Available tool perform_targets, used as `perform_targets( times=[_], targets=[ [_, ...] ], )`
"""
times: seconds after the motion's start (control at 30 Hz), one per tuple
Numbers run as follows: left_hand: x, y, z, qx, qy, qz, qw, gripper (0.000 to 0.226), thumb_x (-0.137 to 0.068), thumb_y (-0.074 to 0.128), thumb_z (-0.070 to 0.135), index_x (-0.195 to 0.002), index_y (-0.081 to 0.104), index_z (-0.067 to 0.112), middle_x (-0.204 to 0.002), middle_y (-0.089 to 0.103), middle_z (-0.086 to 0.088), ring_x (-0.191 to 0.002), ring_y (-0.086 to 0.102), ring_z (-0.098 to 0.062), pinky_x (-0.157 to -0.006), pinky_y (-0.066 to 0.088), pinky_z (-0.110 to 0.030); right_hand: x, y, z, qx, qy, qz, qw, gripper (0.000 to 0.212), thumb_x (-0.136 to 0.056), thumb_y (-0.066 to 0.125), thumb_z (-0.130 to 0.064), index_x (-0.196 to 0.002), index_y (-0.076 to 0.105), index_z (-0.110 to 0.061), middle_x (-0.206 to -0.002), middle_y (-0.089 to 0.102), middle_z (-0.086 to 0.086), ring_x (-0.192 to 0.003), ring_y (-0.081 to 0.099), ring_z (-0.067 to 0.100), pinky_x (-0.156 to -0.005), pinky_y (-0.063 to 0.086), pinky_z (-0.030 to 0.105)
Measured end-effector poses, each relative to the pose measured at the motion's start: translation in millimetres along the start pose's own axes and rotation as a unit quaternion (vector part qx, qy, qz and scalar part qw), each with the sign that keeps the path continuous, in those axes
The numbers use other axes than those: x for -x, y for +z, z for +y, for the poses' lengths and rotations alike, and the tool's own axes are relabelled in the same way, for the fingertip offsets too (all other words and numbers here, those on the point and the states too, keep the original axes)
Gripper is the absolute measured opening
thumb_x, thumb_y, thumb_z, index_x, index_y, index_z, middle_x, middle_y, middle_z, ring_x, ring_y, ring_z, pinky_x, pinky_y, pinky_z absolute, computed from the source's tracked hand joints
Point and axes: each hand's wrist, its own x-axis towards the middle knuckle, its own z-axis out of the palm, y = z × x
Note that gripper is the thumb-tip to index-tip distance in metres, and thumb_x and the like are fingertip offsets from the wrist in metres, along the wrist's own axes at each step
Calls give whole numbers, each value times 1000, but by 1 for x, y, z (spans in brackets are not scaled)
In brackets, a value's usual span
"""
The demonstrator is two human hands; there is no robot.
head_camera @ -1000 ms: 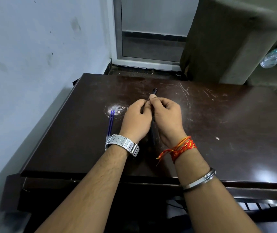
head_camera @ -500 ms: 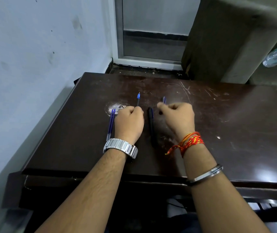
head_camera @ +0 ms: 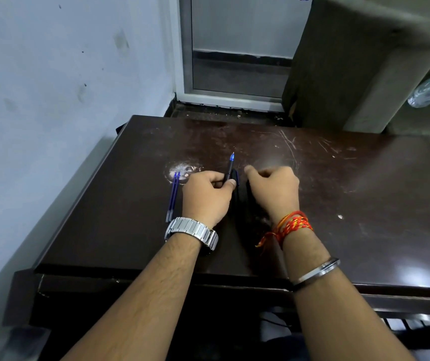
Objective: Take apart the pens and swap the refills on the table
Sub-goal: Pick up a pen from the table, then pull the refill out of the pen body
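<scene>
a: so, where do we stand with our hands on the table (head_camera: 365,204)?

b: our left hand (head_camera: 204,198) is curled into a loose fist, thumb and forefinger pinching a dark pen part with a blue tip (head_camera: 230,166). that tip points toward twelve o'clock, well above the knuckles.

a: and our right hand (head_camera: 274,190)?

b: curled too, fingers (head_camera: 251,170) bent inward, blurred at the ends. we cannot tell whether it pinches anything. the two hands sit near each other but apart.

a: what lies between them?

b: a dark pen barrel (head_camera: 235,183) on the tabletop, running from six to twelve o'clock, just beside our left thumb. its lower part fades into shadow.

a: the refills?

b: two thin blue refills (head_camera: 172,196) lie side by side at nine o'clock from our left hand, touching or nearly so, just beside the silver watch (head_camera: 191,231). their far ends reach a pale scuffed patch (head_camera: 182,169).

a: how about edges?

b: the left table edge runs close to the wall (head_camera: 52,100), a short way beyond the refills. the near edge passes under both forearms. the far edge at twelve o'clock is well clear of the pen tip.

a: open room?

b: toward three o'clock, past our red thread band (head_camera: 290,226), the scratched top is bare and wide.
</scene>
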Motion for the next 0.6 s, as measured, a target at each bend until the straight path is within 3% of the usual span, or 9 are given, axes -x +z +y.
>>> perform_targets(
  times=[0.07,0.17,0.27,0.43,0.53,0.6],
  targets=[
    [3,0,3,-17,14,1,1000,4,-80,75,23,-83,77,22,-72,72,6,-70,70,-12,-70,59,-30,5,5,-3,-107,-13,-32,994,43,-86,69,-47,-59,68,-15,-50,56,-6,-53,54,12,-52,41,22],
    [5,-2,5,-40,40,1,998,12,-81,74,24,-91,78,19,-79,74,6,-75,69,-7,-71,56,-24,8,13,-3,-218,-15,-77,973,31,-78,80,-45,-73,76,-14,-53,63,-6,-49,56,8,-54,46,27],
    [7,-4,8,-64,66,-3,996,9,-82,73,24,-88,79,20,-77,74,5,-73,69,-6,-68,54,-22,10,15,-4,-243,-33,-78,966,21,-80,82,-29,-81,76,-9,-60,67,0,-50,59,8,-53,47,25],
    [5,-4,9,-93,95,-28,991,8,-83,71,19,-84,79,17,-68,71,5,-61,63,-3,-51,39,-6,6,17,-6,-244,-47,-95,964,20,-90,73,-20,-70,73,-16,-64,66,2,-58,58,12,-57,47,28],
    [4,-5,9,-94,103,-36,990,8,-84,71,17,-81,79,16,-64,70,3,-57,61,-7,-50,39,-11,4,19,-5,-255,-43,-110,960,26,-93,68,-17,-68,73,-14,-69,66,7,-67,60,19,-64,50,33],
    [4,-5,10,-90,103,-45,990,11,-85,69,17,-81,79,18,-61,69,2,-54,59,-8,-48,40,-17,4,17,-7,-267,-38,-123,955,24,-97,62,-13,-76,72,-15,-72,66,5,-68,60,15,-62,50,25]
  ],
)
